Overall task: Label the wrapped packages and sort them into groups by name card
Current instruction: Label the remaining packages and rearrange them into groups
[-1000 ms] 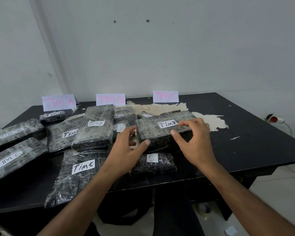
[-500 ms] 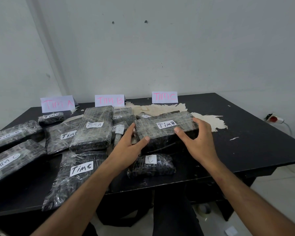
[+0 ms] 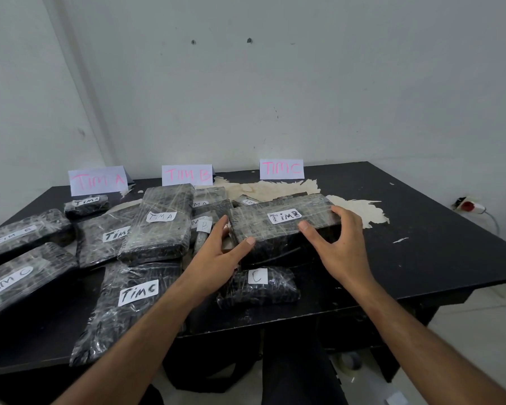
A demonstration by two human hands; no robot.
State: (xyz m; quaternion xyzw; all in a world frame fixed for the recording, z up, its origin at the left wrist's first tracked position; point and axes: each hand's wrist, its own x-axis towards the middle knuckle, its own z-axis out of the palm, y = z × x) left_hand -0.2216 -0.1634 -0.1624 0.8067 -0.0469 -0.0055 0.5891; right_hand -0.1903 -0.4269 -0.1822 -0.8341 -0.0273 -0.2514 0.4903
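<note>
A long black wrapped package labelled "TimB" (image 3: 278,229) lies on other packages at the middle of the black table (image 3: 421,252). My left hand (image 3: 216,255) grips its left end, thumb on the near side. My right hand (image 3: 341,244) grips its right end, fingers over the far corner. Three name cards stand along the back: "TIM A" (image 3: 98,180), "TIM B" (image 3: 187,174), "TIM C" (image 3: 281,169). Nearby lie a "TMA" package (image 3: 158,232), a "Timc" package (image 3: 129,302) and a small "C" package (image 3: 257,285).
More labelled packages crowd the table's left side: "TIM C" (image 3: 18,282), "TIM B" (image 3: 21,235), a small "TimA" (image 3: 86,203). A peeled pale patch (image 3: 360,211) marks the tabletop. A power socket (image 3: 469,206) sits on the floor at right, a tape roll (image 3: 349,362) under the table.
My right hand came down from above the "TimB" package and closed around its right end. My left hand settled against its left end. The package has barely moved.
</note>
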